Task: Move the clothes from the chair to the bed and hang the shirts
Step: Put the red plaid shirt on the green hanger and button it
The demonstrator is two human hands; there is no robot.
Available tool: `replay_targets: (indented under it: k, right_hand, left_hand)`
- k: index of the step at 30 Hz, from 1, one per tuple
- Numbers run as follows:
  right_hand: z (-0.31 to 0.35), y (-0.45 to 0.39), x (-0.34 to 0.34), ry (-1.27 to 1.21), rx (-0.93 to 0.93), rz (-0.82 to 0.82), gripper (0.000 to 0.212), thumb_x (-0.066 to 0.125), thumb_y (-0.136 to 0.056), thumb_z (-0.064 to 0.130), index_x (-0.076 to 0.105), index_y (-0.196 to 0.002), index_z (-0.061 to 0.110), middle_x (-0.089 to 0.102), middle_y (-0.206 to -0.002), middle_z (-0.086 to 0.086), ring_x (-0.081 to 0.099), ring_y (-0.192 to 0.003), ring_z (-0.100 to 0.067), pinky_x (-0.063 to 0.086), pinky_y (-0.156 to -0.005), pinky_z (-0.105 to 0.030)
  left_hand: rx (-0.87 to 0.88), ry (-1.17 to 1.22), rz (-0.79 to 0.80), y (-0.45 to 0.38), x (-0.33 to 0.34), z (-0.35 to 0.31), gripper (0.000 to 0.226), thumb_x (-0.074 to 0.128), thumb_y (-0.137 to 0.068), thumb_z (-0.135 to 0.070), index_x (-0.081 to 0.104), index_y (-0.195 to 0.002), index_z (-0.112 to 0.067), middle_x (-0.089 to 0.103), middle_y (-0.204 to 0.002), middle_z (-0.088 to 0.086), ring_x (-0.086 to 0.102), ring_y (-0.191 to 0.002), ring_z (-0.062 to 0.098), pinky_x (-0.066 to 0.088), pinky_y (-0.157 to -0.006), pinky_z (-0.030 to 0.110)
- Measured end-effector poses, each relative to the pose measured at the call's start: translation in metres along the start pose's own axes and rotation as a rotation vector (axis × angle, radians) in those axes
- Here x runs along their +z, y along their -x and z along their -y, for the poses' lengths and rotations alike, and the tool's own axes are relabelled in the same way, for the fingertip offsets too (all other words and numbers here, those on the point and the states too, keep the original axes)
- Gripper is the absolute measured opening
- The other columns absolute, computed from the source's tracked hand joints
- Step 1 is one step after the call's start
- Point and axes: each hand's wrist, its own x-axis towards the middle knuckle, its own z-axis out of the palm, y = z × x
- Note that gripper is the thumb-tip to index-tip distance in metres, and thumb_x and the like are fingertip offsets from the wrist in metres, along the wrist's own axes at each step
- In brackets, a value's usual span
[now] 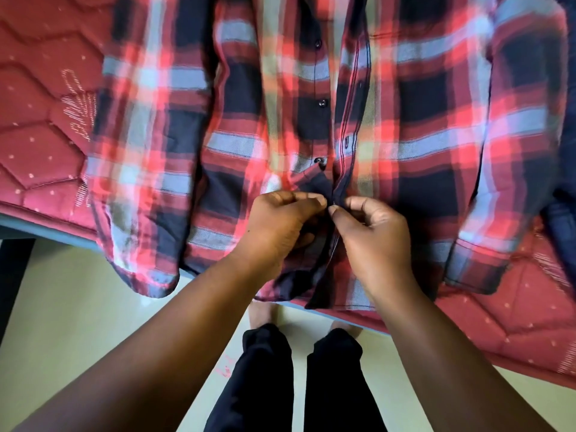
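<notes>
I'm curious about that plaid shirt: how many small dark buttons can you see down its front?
3. All sit on the red, navy and light-blue plaid shirt: a top button, a middle button, a lowest button. The left hand and right hand may hide more.

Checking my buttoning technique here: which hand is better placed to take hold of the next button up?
Probably the left hand. It pinches the button-side edge of the plaid shirt, directly below the next button; the right hand holds the buttonhole placket.

The shirt (311,120) lay spread on the mattress (40,120); both hands — left (280,226), right (374,235) — met at its front placket.
</notes>
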Motion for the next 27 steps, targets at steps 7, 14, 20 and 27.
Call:
replay_targets:
  k: [7,14,20,27]
  right_hand:
    - [0.0025,0.0058,0.0008,0.03,-0.154,-0.148,0.008,0.074,-0.083,0.014,0.07,-0.088,0.019,0.067,-0.071,0.009,0.061,-0.065,-0.001,0.048,-0.066,-0.017]
    - [-0.0005,0.0073,0.0025,0.308,-0.268,-0.081,0.019,0.072,-0.085,0.017,0.075,-0.102,0.012,0.074,-0.094,-0.005,0.069,-0.086,-0.023,0.054,-0.078,-0.034]
    - [0.0021,0.0082,0.0006,0.309,-0.199,-0.048,0.021,0.072,-0.085,0.018,0.075,-0.105,0.012,0.075,-0.097,-0.003,0.069,-0.088,-0.019,0.052,-0.079,-0.028]
    - [0.0068,0.0003,0.0017,-0.184,0.229,0.076,0.012,0.073,-0.086,0.011,0.068,-0.084,0.022,0.07,-0.076,-0.002,0.063,-0.062,-0.012,0.057,-0.058,-0.028]
  left_hand:
    - [0.501,-0.805,-0.138,0.0003,-0.003,0.0085,0.011,0.065,-0.088,-0.018,0.075,-0.092,-0.015,0.075,-0.087,0.003,0.068,-0.08,0.02,0.05,-0.07,0.027]
    - [0.129,-0.25,-0.036,0.0003,-0.0038,0.0079,0.023,0.063,-0.09,-0.005,0.069,-0.071,-0.017,0.06,-0.051,-0.005,0.052,-0.045,0.007,0.046,-0.048,0.019]
    - [-0.029,0.006,0.014,0.0031,-0.0003,0.0059,0.013,0.065,-0.09,-0.01,0.066,-0.079,-0.015,0.064,-0.059,-0.005,0.06,-0.052,0.002,0.05,-0.05,0.016]
    - [-0.039,0.093,0.022,-0.0013,-0.001,0.007,0.013,0.066,-0.09,-0.011,0.067,-0.08,-0.018,0.068,-0.062,-0.006,0.063,-0.055,0.002,0.05,-0.049,0.017]
